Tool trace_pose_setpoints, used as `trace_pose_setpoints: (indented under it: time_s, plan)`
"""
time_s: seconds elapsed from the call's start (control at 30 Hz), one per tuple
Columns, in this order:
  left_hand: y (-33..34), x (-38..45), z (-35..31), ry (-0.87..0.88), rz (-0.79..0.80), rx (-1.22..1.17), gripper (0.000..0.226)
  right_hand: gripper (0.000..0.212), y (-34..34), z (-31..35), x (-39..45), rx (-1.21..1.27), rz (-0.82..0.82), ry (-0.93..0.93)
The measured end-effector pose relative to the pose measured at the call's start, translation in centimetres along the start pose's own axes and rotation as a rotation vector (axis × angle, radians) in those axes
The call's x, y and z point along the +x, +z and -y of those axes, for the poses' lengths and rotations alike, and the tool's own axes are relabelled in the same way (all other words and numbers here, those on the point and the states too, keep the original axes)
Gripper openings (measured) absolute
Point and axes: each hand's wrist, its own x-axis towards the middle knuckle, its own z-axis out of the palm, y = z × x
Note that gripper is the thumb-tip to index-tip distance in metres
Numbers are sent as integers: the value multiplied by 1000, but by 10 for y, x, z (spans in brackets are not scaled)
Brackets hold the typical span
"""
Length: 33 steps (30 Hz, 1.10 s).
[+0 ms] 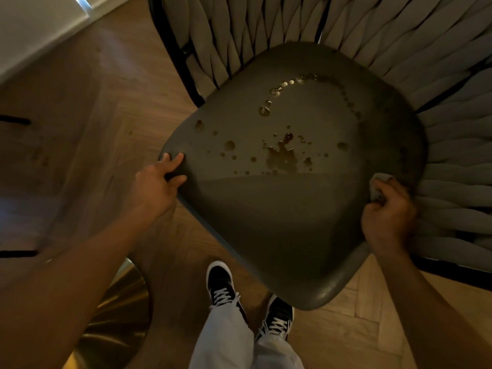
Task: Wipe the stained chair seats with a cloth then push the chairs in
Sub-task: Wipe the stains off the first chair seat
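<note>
While left hand (157,182) grips seat (279,222) corner | right hand (386,217) clutches cloth (378,182) at edge | stains (282,158) unwiped | risk: wet pool smears if wiped carelessly

The cloth (379,185) is mostly hidden inside the right hand (387,218). The chair (292,209) back runs off the top and right edges.

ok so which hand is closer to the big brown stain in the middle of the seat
Right, narrowly. The right hand grips the cloth at the seat's right edge, just below-right of the stain. The left hand grips the seat's left corner, farther off.
</note>
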Motion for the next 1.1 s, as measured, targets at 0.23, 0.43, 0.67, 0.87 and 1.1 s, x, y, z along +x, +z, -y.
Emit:
trace_pose_setpoints:
  time_s: [0.23, 0.43, 0.67, 0.87, 1.1]
  plan:
    - [-10, 6, 9, 62, 44, 0, 55, 45, 44, 98, -73, -37, 267, -208]
    - [-22, 19, 9, 69, 22, -84, 39, 47, 99, 186, -138, 47, 410, -483]
    - [-28, 20, 13, 14, -24, -221, 28, 45, 152, 244, -156, 32, 538, -807]
    - [-18, 10, 18, 25, -81, -216, 39, 47, 109, 185, -112, -6, 434, -714]
    - [-4, -7, 7, 23, 43, -23, 85, 64, 31, 85, -47, -166, 332, -413]
